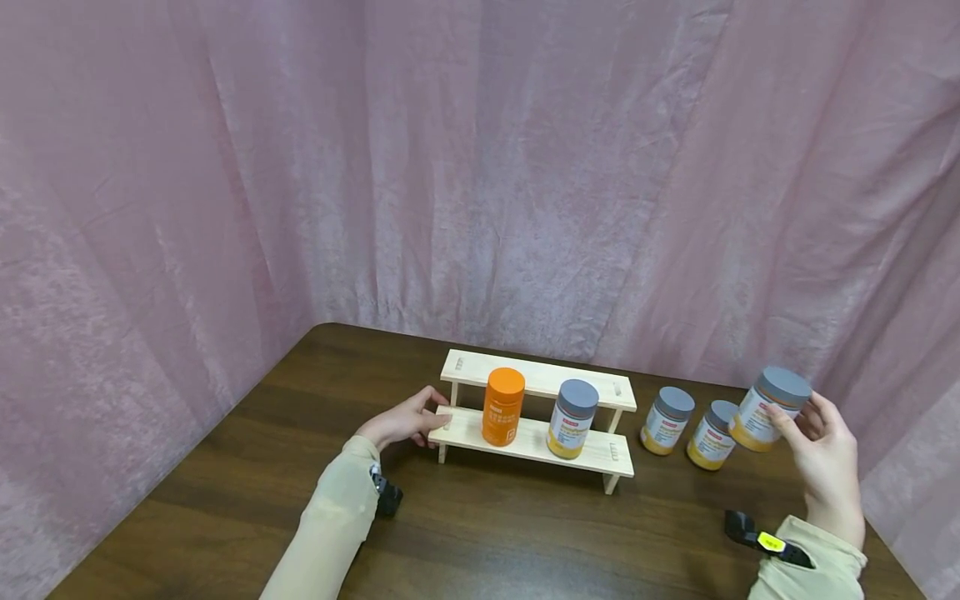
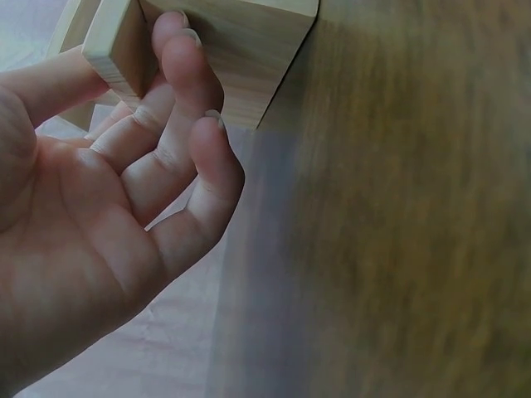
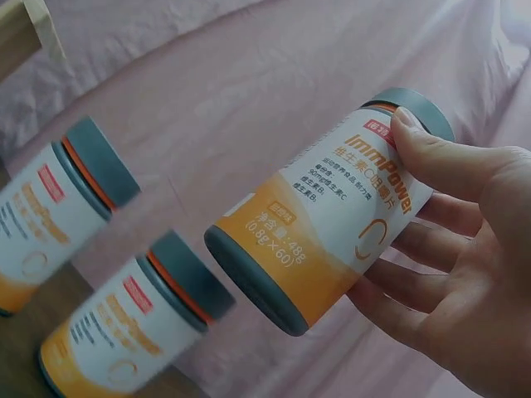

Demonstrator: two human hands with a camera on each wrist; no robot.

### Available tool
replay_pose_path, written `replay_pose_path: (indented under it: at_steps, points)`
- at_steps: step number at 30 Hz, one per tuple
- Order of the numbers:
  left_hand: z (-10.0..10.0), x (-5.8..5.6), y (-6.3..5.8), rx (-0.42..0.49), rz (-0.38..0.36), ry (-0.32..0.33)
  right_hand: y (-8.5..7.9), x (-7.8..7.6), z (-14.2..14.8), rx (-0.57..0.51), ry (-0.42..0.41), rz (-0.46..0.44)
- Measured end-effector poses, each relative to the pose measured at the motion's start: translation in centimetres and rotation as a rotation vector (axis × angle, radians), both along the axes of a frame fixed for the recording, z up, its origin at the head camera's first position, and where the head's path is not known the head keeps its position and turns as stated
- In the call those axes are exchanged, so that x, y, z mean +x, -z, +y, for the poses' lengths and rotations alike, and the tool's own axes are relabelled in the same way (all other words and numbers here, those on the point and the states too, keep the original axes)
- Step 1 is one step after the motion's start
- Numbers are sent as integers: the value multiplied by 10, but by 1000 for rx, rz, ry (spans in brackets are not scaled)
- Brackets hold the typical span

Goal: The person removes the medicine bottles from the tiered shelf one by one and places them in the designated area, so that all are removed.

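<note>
My right hand [image 1: 828, 454] grips a white and yellow supplement bottle [image 3: 323, 215] with a grey lid, lifted and tilted above the table's right side. Two matching bottles, one [image 1: 667, 421] farther left and one [image 1: 711, 435] closer, stand on the table beside it. A two-tier wooden rack [image 1: 536, 437] stands mid-table. On its lower shelf are an orange bottle [image 1: 502, 407] and another grey-lidded bottle [image 1: 573, 419]. At the rack's left end my left hand [image 1: 405, 421] pinches the lower shelf's edge [image 2: 116, 50], thumb on top and fingers curled beneath.
The dark wooden table [image 1: 480, 533] reaches back to a pink curtain [image 1: 525, 167], which also hangs along the left and right sides. The rack's upper shelf [image 1: 543, 377] rises behind the lower one and carries no bottles.
</note>
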State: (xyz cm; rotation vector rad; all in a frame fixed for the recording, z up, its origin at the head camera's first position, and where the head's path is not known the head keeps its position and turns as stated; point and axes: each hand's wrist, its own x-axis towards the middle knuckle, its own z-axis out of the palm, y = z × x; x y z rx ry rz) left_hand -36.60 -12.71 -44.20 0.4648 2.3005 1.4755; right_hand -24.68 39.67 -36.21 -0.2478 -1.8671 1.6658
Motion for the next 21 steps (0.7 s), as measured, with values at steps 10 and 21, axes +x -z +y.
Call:
replay_pose_path:
  at_steps: [10, 21]
  points:
    - [0, 0, -2, -6, 2, -6, 22, 6, 26, -141, 79, -26]
    - [0, 0, -1, -6, 4, 1, 70, -4, 42, -49, 169, -232]
